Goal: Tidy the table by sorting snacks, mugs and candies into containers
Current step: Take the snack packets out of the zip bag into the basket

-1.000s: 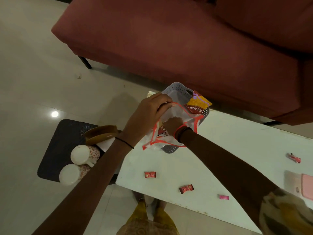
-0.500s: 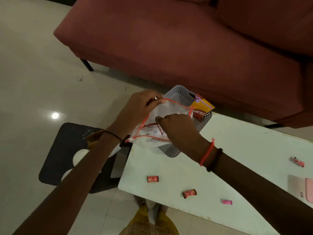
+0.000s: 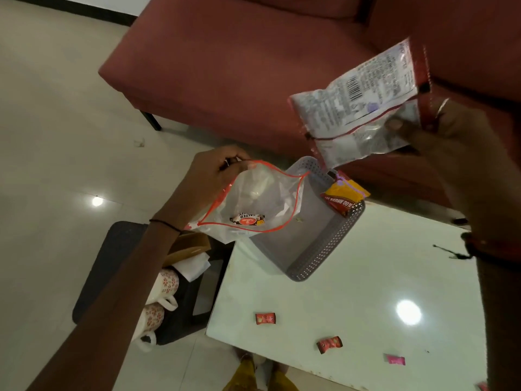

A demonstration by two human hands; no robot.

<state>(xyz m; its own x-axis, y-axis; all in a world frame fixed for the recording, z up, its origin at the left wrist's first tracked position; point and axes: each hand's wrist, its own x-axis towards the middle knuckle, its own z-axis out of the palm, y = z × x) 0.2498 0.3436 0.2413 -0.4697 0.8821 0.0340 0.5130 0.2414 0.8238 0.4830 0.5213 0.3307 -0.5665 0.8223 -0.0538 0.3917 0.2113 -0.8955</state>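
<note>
My left hand (image 3: 210,179) pinches the rim of a clear zip bag (image 3: 259,198) with a red seal, held open over the grey basket (image 3: 324,249). One snack packet (image 3: 248,220) lies at the bag's bottom. My right hand (image 3: 451,136) grips a silvery snack packet (image 3: 358,108) with a barcode, raised high at the upper right. An orange and red snack packet (image 3: 342,198) leans in the basket's far corner. Three wrapped candies (image 3: 265,318), (image 3: 329,343), (image 3: 395,359) lie on the white table (image 3: 366,277).
A dark stool (image 3: 118,263) left of the table carries two floral mugs (image 3: 165,286), (image 3: 150,317), a brown item and white paper. A red sofa (image 3: 239,66) stands behind the table. Tiled floor lies to the left.
My right hand has come out of the zip bag and risen up to the right, now holding a silvery snack packet. My left hand still holds the bag open.
</note>
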